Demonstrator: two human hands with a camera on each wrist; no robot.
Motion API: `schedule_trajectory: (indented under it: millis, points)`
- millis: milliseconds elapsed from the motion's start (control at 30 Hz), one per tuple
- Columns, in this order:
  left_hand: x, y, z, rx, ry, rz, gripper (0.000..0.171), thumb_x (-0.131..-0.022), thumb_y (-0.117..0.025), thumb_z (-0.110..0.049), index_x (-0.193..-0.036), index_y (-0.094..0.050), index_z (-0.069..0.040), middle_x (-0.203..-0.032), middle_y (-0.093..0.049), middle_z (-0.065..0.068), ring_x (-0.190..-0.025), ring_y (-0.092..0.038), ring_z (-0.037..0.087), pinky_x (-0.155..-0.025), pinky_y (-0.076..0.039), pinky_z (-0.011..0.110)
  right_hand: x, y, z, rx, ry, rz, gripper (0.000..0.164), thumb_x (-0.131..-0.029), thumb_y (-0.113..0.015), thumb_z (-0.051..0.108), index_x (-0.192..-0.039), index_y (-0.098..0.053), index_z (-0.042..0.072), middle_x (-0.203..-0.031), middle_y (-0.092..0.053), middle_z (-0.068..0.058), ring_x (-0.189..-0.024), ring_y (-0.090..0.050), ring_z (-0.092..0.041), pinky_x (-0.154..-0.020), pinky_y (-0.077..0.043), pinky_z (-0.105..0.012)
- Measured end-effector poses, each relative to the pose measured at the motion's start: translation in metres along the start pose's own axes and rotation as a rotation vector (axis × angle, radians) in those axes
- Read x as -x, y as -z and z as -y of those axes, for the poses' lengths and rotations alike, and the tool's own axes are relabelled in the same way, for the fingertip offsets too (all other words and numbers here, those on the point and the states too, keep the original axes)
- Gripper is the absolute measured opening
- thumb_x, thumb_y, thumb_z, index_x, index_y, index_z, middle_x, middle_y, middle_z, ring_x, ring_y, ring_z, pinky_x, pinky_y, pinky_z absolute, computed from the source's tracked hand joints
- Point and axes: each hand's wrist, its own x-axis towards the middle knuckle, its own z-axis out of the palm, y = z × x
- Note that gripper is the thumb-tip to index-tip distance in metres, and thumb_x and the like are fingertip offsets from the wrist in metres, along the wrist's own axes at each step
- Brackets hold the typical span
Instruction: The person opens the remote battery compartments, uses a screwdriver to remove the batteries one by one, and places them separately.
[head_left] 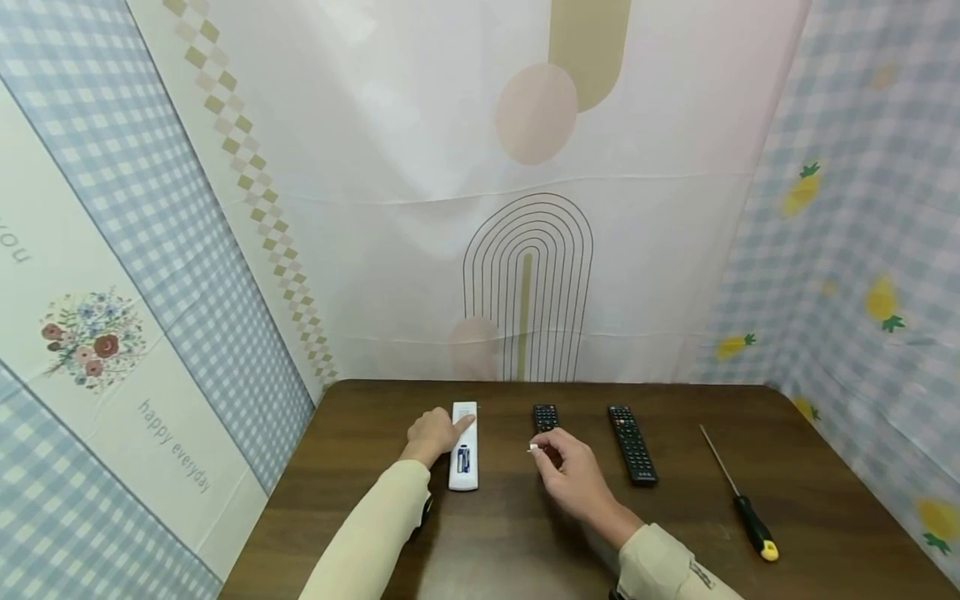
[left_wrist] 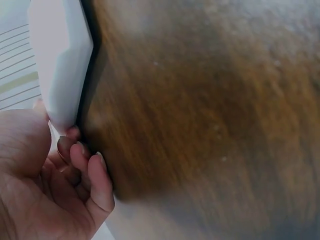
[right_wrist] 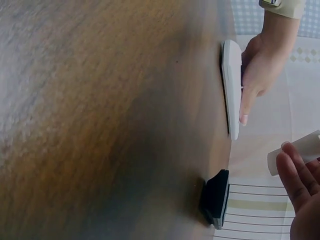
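Observation:
A white remote control (head_left: 464,477) lies back up on the table, its battery compartment uncovered and batteries (head_left: 463,458) showing inside. My left hand (head_left: 432,434) grips it from the left side, the thumb across its upper part. In the left wrist view, the curled fingers of that hand (left_wrist: 75,185) are at the edge of the remote control (left_wrist: 62,55). To the right of it, my right hand (head_left: 573,475) pinches a small white battery cover (head_left: 533,447) between thumb and fingers. The right wrist view shows this cover (right_wrist: 296,151) held up above the table.
A small black remote (head_left: 545,412) lies behind my right hand, partly hidden by it. Further right are a longer black remote (head_left: 633,444) and a screwdriver (head_left: 752,521) with a black and yellow handle. Patterned cloth (head_left: 405,275) hangs behind the wooden table (head_left: 352,433).

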Motion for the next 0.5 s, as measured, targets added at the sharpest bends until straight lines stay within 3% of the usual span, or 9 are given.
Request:
schedule_trajectory:
  millis: [100, 267, 400, 500]
  points:
    - [-0.004, -0.004, 0.003, -0.002, -0.006, -0.002, 0.070, -0.099, -0.055, -0.076, -0.079, -0.069, -0.009, -0.076, -0.065, 0.009, -0.069, -0.058, 0.025, -0.058, -0.047, 0.038, 0.000, -0.001, 0.000, 0.017, -0.006, 0.008, 0.006, -0.101, -0.071, 0.007, -0.103, -0.076, 0.011, -0.090, -0.069, 0.007, -0.076, -0.058, -0.002, -0.067, -0.053, -0.021]
    - [-0.027, -0.022, 0.018, -0.028, -0.059, 0.014, 0.080, -0.095, -0.043, -0.087, -0.077, -0.065, -0.012, -0.071, -0.059, 0.005, -0.066, -0.055, 0.021, -0.054, -0.043, 0.036, -0.001, -0.001, 0.001, 0.041, -0.040, 0.019, 0.006, -0.101, -0.072, 0.009, -0.103, -0.076, 0.013, -0.089, -0.069, 0.007, -0.076, -0.058, -0.001, -0.069, -0.053, -0.021]
    - [-0.029, -0.019, 0.017, -0.033, -0.062, 0.047, 0.077, -0.098, -0.047, -0.082, -0.080, -0.068, -0.010, -0.074, -0.062, 0.007, -0.067, -0.056, 0.022, -0.054, -0.045, 0.037, -0.002, -0.001, 0.002, 0.052, -0.075, 0.046, 0.009, -0.101, -0.072, 0.010, -0.100, -0.075, 0.019, -0.088, -0.068, 0.009, -0.077, -0.057, 0.000, -0.071, -0.053, -0.021]
    - [-0.026, -0.016, 0.016, -0.028, -0.075, 0.038, 0.075, -0.100, -0.048, -0.078, -0.084, -0.072, -0.008, -0.081, -0.068, 0.011, -0.071, -0.058, 0.026, -0.057, -0.048, 0.041, -0.002, 0.000, 0.003, 0.065, -0.084, 0.063, 0.008, -0.101, -0.072, 0.011, -0.099, -0.075, 0.018, -0.088, -0.068, 0.010, -0.078, -0.058, 0.000, -0.071, -0.053, -0.022]
